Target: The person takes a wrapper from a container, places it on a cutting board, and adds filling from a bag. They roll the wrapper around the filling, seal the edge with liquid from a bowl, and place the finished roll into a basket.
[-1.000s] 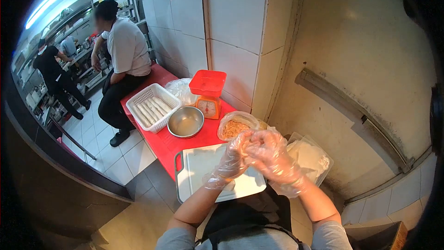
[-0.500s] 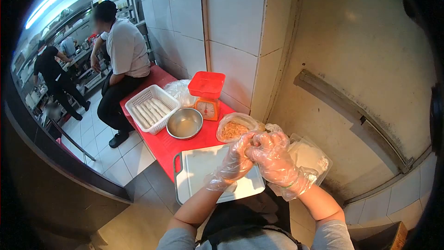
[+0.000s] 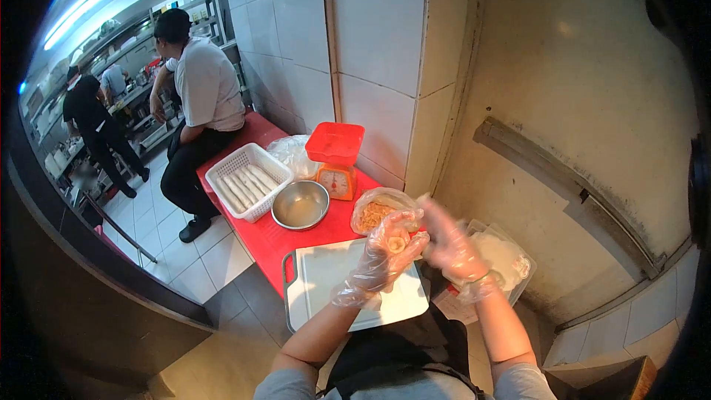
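Note:
My left hand (image 3: 375, 258), in a clear plastic glove, is closed around a pale roll (image 3: 398, 243) whose round end faces up between thumb and fingers. Just to its right is my right hand (image 3: 450, 248), gloved too and blurred by motion, its fingers stretched out. Beneath both hands lies a white cutting board (image 3: 318, 281) with a grey handle. Right beyond the left fingertips sits a clear plastic bag of orange shredded filling (image 3: 372, 215). A clear plastic tub (image 3: 527, 255) with white contents stands to the right, partly behind the right hand.
On the red table (image 3: 266, 241) are a white basket (image 3: 215, 170) of long pale rolls, a steel bowl (image 3: 300, 205), a plastic bag (image 3: 291, 155) and an orange scale (image 3: 337, 181) with a red pan. A person (image 3: 204, 89) sits at the table's far end; others stand farther off.
Both hands were pressed together; now the right hand has come apart from the left and opened, and the pale roll shows in the left hand. The view has shifted slightly.

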Demonstrator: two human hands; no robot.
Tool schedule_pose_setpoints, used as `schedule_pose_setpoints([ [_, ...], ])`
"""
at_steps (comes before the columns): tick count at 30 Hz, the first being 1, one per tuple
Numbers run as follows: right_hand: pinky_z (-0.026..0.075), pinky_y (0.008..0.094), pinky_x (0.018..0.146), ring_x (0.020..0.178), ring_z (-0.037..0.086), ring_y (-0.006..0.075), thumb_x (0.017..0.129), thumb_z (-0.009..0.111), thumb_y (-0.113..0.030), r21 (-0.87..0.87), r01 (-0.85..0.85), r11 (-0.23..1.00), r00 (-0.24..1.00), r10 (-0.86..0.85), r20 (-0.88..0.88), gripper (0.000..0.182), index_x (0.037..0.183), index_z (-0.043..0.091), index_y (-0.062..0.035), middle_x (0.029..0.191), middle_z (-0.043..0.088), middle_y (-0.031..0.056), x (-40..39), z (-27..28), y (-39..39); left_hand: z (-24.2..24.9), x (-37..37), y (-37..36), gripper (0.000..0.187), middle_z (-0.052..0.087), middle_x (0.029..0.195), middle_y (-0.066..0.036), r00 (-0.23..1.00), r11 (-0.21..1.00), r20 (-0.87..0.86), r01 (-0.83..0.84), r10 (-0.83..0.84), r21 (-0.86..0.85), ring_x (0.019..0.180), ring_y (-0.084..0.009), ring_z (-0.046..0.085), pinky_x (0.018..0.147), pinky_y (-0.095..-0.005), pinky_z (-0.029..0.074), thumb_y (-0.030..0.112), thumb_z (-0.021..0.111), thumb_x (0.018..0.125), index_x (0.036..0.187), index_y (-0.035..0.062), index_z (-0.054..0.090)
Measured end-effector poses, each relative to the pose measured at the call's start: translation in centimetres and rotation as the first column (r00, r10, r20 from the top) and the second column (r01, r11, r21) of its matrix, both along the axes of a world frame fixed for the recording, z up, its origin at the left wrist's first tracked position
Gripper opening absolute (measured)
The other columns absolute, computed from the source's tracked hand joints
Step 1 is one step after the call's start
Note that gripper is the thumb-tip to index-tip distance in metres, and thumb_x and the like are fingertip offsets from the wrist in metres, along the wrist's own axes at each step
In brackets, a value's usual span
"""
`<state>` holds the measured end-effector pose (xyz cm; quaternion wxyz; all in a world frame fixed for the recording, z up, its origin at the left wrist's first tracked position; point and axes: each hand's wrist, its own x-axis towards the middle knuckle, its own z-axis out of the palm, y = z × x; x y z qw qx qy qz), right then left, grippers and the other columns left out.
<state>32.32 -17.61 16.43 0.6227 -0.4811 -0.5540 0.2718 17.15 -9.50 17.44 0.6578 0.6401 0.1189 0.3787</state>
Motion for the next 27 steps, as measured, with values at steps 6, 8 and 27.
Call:
schedule_pose_setpoints([
  [6,0.040,0.0381,0.101,0.116,0.051,0.0226,0.091,0.070,-0.022,-0.210,-0.235,0.949,0.969,0.246,0.029,0.054,0.137,0.048,-0.0040,0.121,0.055,0.0104,-2.6,-3.7,-0.2,0.7,0.6,1.2,0.044,0.060,0.125,-0.009,0.980,0.963,0.197,-0.064,0.011,0.262,0.109,-0.0176,0.062,0.090,-0.0346,0.052,0.003,0.073,0.087,0.127,0.0053,0.054],
  [8,0.048,0.0334,0.081,0.090,0.056,0.0158,0.097,0.067,-0.026,-0.222,-0.210,0.952,0.977,0.196,-0.080,0.043,0.130,0.051,-0.0049,0.100,0.057,0.0044,-3.2,-1.6,-0.1,2.4,0.0,3.0,0.040,0.066,0.116,-0.010,0.960,0.916,0.276,-0.151,0.046,0.371,0.103,-0.0216,0.066,0.102,-0.0417,0.046,0.003,0.074,0.085,0.122,0.0043,0.060],
  [27,0.039,0.0209,0.049,0.051,0.045,0.0045,0.096,0.064,-0.047,-0.105,-0.734,0.671,0.618,0.596,-0.513,0.059,0.129,0.050,0.0005,0.070,0.048,-0.0028,-2.8,0.4,-2.0,3.2,-2.9,6.8,0.032,0.069,0.098,-0.007,0.881,0.871,-0.044,0.457,-0.472,-0.178,0.092,-0.0150,0.062,0.086,-0.0292,0.049,0.029,0.064,0.098,0.106,-0.0012,0.071],
])
